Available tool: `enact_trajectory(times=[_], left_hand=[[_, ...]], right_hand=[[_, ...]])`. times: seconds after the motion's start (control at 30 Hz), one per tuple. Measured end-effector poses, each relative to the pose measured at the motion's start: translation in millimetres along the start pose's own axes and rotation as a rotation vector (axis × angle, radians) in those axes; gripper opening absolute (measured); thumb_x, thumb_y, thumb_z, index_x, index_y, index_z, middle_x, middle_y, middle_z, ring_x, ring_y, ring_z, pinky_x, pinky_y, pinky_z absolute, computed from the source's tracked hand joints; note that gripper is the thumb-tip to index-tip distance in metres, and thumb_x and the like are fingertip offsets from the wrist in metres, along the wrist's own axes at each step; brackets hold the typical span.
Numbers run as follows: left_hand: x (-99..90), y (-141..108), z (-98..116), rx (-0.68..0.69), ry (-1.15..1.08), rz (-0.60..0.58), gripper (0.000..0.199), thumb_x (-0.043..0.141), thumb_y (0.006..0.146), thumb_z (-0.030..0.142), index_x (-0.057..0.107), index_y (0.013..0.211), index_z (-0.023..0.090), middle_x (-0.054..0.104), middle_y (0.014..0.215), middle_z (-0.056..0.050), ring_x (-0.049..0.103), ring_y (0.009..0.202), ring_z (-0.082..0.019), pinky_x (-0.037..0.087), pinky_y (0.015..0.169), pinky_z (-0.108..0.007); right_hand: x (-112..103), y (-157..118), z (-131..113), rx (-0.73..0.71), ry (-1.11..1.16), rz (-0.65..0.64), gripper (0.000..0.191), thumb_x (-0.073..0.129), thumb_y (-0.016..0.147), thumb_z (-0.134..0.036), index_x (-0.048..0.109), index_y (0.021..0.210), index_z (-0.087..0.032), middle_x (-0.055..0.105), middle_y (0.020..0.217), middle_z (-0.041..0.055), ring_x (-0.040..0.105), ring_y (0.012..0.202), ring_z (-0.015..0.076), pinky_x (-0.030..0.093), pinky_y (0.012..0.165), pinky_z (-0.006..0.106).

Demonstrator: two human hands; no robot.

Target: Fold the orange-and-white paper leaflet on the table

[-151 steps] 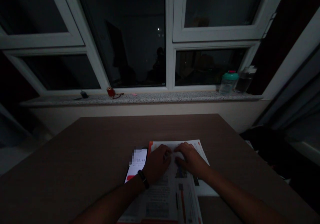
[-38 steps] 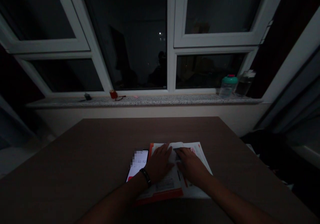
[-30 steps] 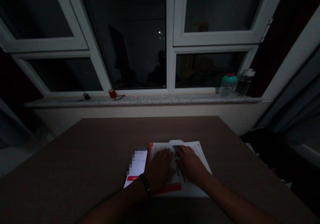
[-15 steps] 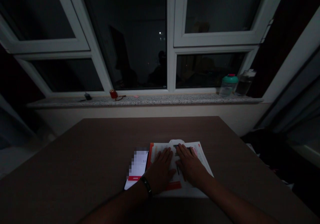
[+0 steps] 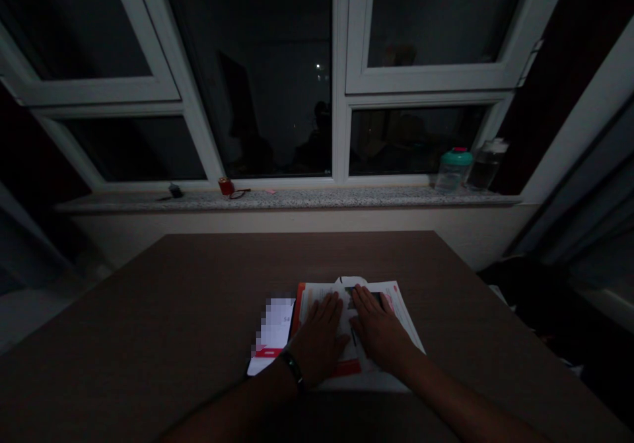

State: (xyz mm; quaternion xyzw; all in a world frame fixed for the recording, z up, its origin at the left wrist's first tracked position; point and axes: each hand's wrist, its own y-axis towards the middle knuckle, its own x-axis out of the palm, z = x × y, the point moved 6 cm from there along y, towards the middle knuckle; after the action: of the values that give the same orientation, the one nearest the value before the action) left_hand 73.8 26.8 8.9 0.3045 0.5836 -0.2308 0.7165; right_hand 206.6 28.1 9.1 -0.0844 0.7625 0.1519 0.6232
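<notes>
Both hands lie palm down on a stack of printed papers [image 5: 403, 317] with red-orange and white areas. On its left part rests my left hand [image 5: 321, 337], fingers stretched out, a dark band around the wrist. My right hand [image 5: 379, 327] is flat on the right part, fingers extended forward. A white, creased piece of paper [image 5: 352, 280] sticks out past the stack's far edge, between the fingertips. Left of the stack, a lit phone [image 5: 277, 324] with a white and red screen lies partly beside my left wrist.
The papers lie on a brown wooden table [image 5: 222, 278]. Behind it, a granite windowsill [image 5: 307, 197] holds a green-lidded bottle [image 5: 453, 169], a clear bottle [image 5: 486, 164], a small red object [image 5: 226, 187] and a small dark bottle [image 5: 175, 191]. Dark items lie right of the table.
Both hands stay on the papers with almost no movement. The number on the phone screen has changed, and the view has shifted very slightly.
</notes>
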Motion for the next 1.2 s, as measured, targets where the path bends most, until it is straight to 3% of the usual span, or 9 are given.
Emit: enact_trajectory(times=[1.2], left_hand=[[2.4,2.9,-5.7,-0.039,0.003,-0.011,0.06,0.042,0.099,0.037,0.025,0.149,0.009,0.02,0.156,-0.017,0.014,0.145,-0.027,0.022,0.116,-0.049]], right_hand=[[1.7,0.6,8.8,0.058,0.015,-0.017,0.058,0.031,0.099,-0.035,0.028,0.15,-0.005,0.019,0.157,0.0166,0.013,0.147,0.0282,0.013,0.116,0.055]])
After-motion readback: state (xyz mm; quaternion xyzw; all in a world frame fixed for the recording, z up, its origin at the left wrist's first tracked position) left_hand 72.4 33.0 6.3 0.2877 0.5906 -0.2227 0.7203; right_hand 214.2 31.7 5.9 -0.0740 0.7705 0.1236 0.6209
